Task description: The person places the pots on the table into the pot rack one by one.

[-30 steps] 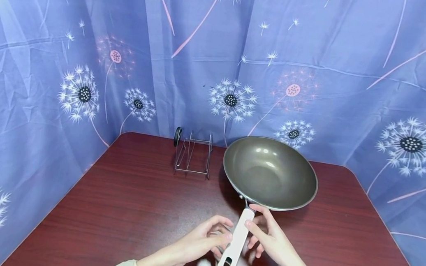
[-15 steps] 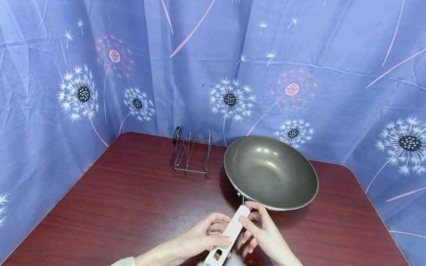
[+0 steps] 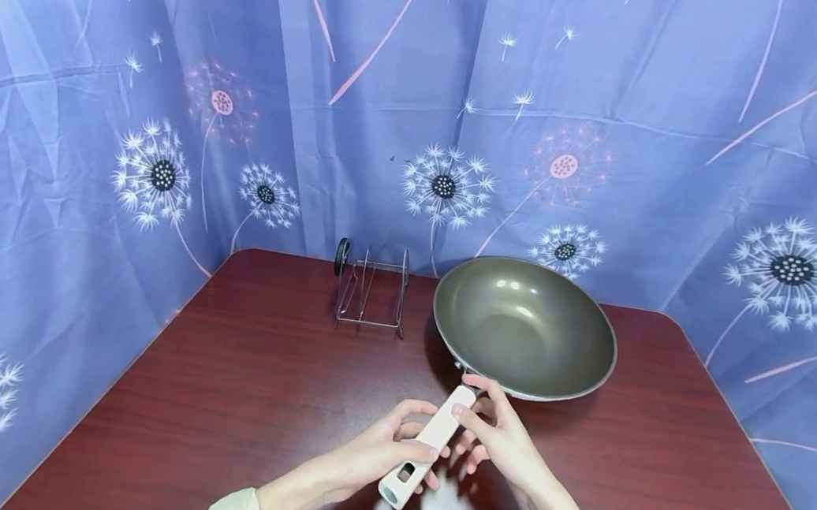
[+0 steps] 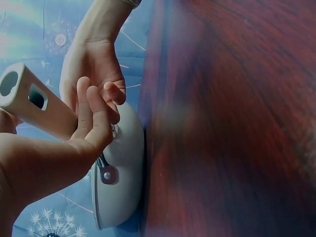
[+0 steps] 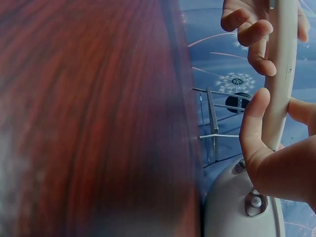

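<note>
A wok point(image 3: 524, 326) with a dark grey inside and a pale outside sits at the back right of the table. Its white handle point(image 3: 431, 438) points toward me and slightly left, raised off the tabletop. My left hand point(image 3: 384, 451) grips the handle near its hollow end, thumb on top and fingers curled beneath. Closer to the wok, my right hand point(image 3: 502, 439) pinches the handle between thumb and fingers. In the left wrist view, riveted metal fittings point(image 4: 107, 175) show on the wok's outer wall. The right wrist view has the handle point(image 5: 281, 74) running between both hands.
Left of the wok stands a thin wire rack point(image 3: 372, 292) with a black round piece point(image 3: 341, 257) at its back left corner. Beneath is a dark red wood-grain table point(image 3: 227, 400). A blue dandelion-print curtain point(image 3: 375, 126) hangs behind and along the sides.
The handle's free end has swung left and away from me. My left hand has closed round the handle, while my right hand has shifted slightly left with it. The wok has barely moved.
</note>
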`<state>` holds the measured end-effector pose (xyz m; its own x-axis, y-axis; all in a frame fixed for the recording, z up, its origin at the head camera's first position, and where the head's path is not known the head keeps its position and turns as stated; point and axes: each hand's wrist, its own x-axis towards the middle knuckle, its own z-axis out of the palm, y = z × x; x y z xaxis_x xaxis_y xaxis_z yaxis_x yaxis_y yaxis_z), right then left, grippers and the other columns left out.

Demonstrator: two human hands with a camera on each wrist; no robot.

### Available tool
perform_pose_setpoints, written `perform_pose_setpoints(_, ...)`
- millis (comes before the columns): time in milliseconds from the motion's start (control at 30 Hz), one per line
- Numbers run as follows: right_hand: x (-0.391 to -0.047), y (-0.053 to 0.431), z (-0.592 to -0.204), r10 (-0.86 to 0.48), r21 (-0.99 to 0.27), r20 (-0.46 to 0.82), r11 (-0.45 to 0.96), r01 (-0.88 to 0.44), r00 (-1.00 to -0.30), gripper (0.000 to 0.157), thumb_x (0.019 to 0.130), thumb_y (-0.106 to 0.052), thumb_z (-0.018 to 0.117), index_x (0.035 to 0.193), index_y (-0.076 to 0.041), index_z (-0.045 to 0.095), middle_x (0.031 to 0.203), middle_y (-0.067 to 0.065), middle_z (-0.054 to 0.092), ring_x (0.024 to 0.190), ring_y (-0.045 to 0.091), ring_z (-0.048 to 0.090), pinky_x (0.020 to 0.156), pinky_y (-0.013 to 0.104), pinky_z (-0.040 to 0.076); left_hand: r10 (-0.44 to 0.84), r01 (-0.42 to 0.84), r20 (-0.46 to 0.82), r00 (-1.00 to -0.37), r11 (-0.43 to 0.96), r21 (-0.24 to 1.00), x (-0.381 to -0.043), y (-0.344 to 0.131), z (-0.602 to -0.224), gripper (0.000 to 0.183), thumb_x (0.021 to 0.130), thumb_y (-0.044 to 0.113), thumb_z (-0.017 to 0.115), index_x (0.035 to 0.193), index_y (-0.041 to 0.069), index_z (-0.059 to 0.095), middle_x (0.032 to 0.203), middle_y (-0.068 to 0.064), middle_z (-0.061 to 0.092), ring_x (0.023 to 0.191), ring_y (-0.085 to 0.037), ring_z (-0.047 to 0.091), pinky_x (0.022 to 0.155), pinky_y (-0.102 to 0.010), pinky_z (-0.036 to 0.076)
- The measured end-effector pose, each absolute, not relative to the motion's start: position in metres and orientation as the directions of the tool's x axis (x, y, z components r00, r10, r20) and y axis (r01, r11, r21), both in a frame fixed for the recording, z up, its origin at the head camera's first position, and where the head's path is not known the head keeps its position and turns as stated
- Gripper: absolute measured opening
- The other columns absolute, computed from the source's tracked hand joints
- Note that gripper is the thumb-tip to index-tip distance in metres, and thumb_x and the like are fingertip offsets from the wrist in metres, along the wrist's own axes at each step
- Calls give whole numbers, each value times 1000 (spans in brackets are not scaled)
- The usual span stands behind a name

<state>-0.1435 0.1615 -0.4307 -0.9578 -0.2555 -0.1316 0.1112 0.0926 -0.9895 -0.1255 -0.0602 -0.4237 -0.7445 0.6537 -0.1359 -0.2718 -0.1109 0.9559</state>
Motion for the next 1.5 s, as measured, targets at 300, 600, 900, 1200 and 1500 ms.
perform_pose_setpoints(300,-149,158,-433,-300,-985,-173,30,173,-938,64,96,-25,65,148,-19,28,99,10,54,66,16,62,51,27,54,623,-290,-178,-762,-82,954,-126,-59,-424,63,92,14,60,145,12,27,119,-13,63,77,-19,71,66,-28,58)
perform_pose_setpoints(600,-153,155,-436,-326,-980,-189,4,199,-926,67,96,-25,65,151,-22,25,99,10,53,66,14,61,52,26,54,593,-278,-214,-776,-17,960,-128,-60,-424,66,92,14,58,149,10,24,116,-11,63,61,-14,64,54,-24,53)
perform_pose_setpoints(900,-157,151,-430,-326,-976,-200,-12,215,-924,67,96,-20,64,150,-19,25,96,9,51,64,13,60,52,26,53,587,-289,-227,-777,-12,957,-133,-60,-419,69,94,20,59,152,12,22,102,-6,67,53,-11,52,47,-20,43)
perform_pose_setpoints(1200,-158,149,-428,-307,-977,-203,-2,214,-930,65,97,-25,64,149,-22,26,100,11,49,62,13,59,52,28,54,596,-319,-237,-767,-34,947,-132,-57,-416,64,94,21,59,151,17,29,92,-6,62,51,-11,50,47,-19,43)
perform_pose_setpoints(1500,-156,150,-431,-323,-975,-205,-9,220,-924,69,96,-26,64,150,-17,22,101,12,47,62,11,59,52,26,53,627,-355,-240,-741,-62,933,-135,-53,-424,67,93,17,59,151,16,28,85,-5,56,47,-10,50,48,-22,47)
